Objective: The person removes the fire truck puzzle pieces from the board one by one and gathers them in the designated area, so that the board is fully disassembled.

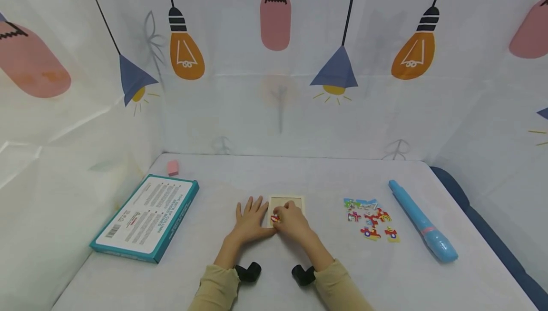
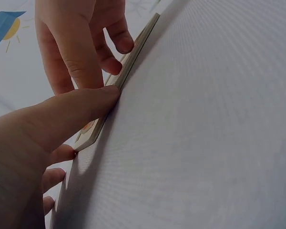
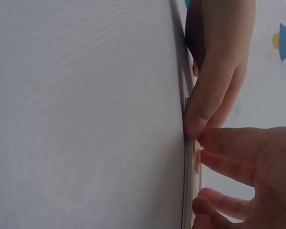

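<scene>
A small wooden puzzle tray lies on the white table between both hands. The left hand rests beside it with fingers spread, its thumb laid along the tray's near edge. Over the tray, the right hand has curled fingers and pinches a small red puzzle piece at the tray's lower left. In the right wrist view the thumb and fingertips meet the orange-red piece low at the tray's surface. Part of the tray is hidden under the right hand.
Several colourful puzzle pieces lie to the right, with a long light-blue tube-shaped object beyond them. A teal-edged box lies at left, a pink block behind it. White printed sheets surround the table.
</scene>
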Available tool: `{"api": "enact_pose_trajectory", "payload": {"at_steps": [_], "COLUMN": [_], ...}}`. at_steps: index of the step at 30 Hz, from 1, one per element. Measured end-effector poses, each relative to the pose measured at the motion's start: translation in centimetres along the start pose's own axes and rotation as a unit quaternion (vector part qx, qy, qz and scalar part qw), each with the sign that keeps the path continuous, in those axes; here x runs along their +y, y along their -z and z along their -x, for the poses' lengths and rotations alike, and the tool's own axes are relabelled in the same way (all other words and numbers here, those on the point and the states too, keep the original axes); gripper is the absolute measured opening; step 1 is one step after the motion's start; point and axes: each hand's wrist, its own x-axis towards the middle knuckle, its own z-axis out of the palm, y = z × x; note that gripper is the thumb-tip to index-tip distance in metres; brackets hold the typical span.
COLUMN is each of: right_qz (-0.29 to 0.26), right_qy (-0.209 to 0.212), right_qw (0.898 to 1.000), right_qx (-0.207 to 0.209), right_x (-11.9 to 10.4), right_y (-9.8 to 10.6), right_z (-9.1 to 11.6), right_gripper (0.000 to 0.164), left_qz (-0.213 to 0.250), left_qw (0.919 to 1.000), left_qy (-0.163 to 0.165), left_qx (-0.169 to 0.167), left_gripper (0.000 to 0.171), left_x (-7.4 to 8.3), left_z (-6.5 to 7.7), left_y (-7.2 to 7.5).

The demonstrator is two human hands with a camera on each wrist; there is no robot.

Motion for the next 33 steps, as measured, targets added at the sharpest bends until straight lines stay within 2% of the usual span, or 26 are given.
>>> {"api": "enact_pose_trajectory", "payload": {"at_steps": [4,8,11,13,17,20,24,33], "right_qz": [0.015,0.032,-0.006,-0.052,-0.136,-0.178,-0.207,-0.234], "right_qy": [-0.013,-0.007,0.000,0.003,0.000,-0.022,-0.065,-0.150], "right_qw": [1.000,0.998,0.999,0.998,0.990,0.983,0.975,0.959], "right_qx": [0.025,0.055,0.050,0.038,0.033,0.042,0.051,0.065], "right_x": [-0.2,-0.2,0.1,0.4,1.3,2.3,3.9,7.7], "right_y": [0.0,0.1,0.3,0.4,0.9,1.8,3.4,6.7], "right_z": [-0.3,-0.3,-0.2,-0.2,-0.1,0.1,0.8,3.1], "right_gripper": [0.020,0.017,0.019,0.020,0.021,0.022,0.023,0.021], "left_qz": [-0.009,-0.009,-0.004,-0.005,-0.009,-0.012,-0.013,0.001], "left_qw": [0.9999,0.9999,0.9999,0.9999,0.9998,0.9997,0.9997,0.9999], "left_qy": [0.000,-0.001,0.000,0.003,0.009,0.013,0.015,0.009], "left_qx": [-0.007,-0.009,-0.010,-0.013,-0.015,-0.016,-0.016,-0.014], "left_gripper": [0.084,0.083,0.083,0.083,0.084,0.084,0.084,0.083], "left_x": [-0.1,0.0,0.1,0.1,0.1,0.1,0.1,0.3], "left_z": [0.0,0.0,0.0,0.0,-0.1,-0.1,-0.1,0.1], "left_y": [0.0,0.0,0.1,0.1,0.0,0.0,0.0,0.2]}}
